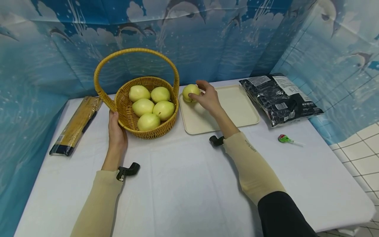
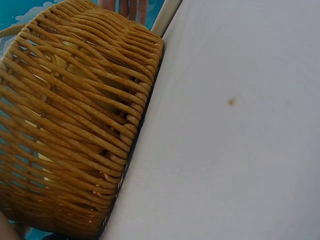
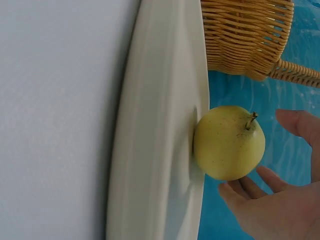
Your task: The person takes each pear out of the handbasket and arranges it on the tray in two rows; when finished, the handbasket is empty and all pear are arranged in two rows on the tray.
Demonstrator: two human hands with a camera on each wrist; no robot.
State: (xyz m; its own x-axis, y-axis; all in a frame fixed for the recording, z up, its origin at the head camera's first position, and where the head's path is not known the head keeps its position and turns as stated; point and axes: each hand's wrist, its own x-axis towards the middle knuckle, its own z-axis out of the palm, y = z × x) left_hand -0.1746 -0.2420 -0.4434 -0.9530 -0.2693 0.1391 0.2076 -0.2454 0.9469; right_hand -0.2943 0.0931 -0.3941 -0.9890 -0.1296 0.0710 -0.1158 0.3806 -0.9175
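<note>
A round yellow-green pear (image 3: pixel 230 142) with a short stem stands on the cream tray (image 1: pixel 237 115), at its back left corner. My right hand (image 1: pixel 208 98) is around it, thumb and fingers spread; in the right wrist view the fingertips (image 3: pixel 227 192) come right up to the pear's side while the thumb (image 3: pixel 292 121) is apart from it. On the left is a wicker basket (image 1: pixel 152 133) with a tall arched handle, holding several similar pears (image 1: pixel 149 121). My left hand (image 1: pixel 116 135) rests along the basket's left side, its fingers partly hidden behind the rim.
Left of the basket lies a long golden package (image 1: pixel 78 121) with dark ends. A black plastic bag (image 1: pixel 278 98) sits at the back right, partly beside the tray. In front of it is a wrapped lollipop (image 1: pixel 285 138). A printed curtain (image 1: pixel 207 42) hangs behind the white table.
</note>
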